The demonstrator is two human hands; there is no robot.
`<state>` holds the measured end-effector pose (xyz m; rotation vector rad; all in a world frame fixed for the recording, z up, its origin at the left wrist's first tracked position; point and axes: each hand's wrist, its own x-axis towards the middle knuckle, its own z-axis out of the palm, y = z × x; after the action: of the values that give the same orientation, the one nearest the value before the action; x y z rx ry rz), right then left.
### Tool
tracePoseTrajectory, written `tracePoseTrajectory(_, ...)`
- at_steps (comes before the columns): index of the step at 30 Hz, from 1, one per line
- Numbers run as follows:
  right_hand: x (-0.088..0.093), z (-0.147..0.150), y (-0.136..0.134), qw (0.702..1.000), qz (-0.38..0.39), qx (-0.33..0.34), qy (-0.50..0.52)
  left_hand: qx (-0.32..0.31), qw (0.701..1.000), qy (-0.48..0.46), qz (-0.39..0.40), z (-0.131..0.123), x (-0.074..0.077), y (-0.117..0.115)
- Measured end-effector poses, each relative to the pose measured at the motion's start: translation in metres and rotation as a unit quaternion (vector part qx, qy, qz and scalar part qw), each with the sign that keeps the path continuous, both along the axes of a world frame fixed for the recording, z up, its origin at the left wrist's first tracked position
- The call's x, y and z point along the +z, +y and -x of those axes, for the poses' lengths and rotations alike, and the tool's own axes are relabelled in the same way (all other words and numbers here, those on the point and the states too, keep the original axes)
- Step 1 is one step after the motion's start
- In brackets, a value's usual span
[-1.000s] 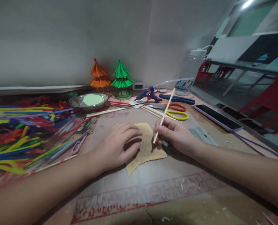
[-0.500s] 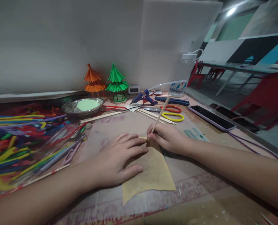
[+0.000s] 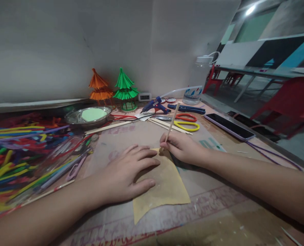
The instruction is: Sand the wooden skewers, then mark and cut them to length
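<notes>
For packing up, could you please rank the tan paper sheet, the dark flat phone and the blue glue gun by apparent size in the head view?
1. Tan paper sheet, nearest the camera.
2. Dark flat phone.
3. Blue glue gun, farthest back; true sizes unsure.

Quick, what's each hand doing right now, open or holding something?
Left hand: open, pressed flat on the tan sheet.
Right hand: closed on the thin wooden stick.
</notes>
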<state>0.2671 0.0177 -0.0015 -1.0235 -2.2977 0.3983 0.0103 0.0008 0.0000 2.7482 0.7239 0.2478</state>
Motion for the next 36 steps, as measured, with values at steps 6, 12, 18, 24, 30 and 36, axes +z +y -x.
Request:
tracePoseTrajectory(6,-0.0025,0.0003,0.0004,0.999,-0.024,0.034,0.000,-0.007,1.000,-0.005,-0.005,-0.0014,0.0006,0.0002)
tracePoseTrajectory(12,-0.0036,0.0010,0.0011,0.999,-0.034,0.020,-0.007,0.009,1.000,0.007,0.007,-0.0009,0.0015,-0.0007)
tracePoseTrajectory(18,-0.0045,0.0024,0.0010,0.999,-0.031,0.005,-0.010,0.011,1.000,-0.008,0.013,-0.0003,0.0015,-0.0012)
tracePoseTrajectory(24,-0.0039,0.0027,-0.0008,0.999,-0.017,0.028,-0.007,0.007,1.000,0.012,0.021,-0.0019,0.0037,-0.0014)
tracePoseTrajectory(30,-0.0053,0.0022,0.0008,0.999,-0.020,0.018,-0.021,0.009,1.000,0.004,0.019,-0.0008,0.0033,-0.0022)
tracePoseTrajectory(36,-0.0056,0.0024,0.0033,1.000,-0.014,-0.012,-0.009,0.018,1.000,0.013,0.020,-0.0010,0.0023,-0.0016)
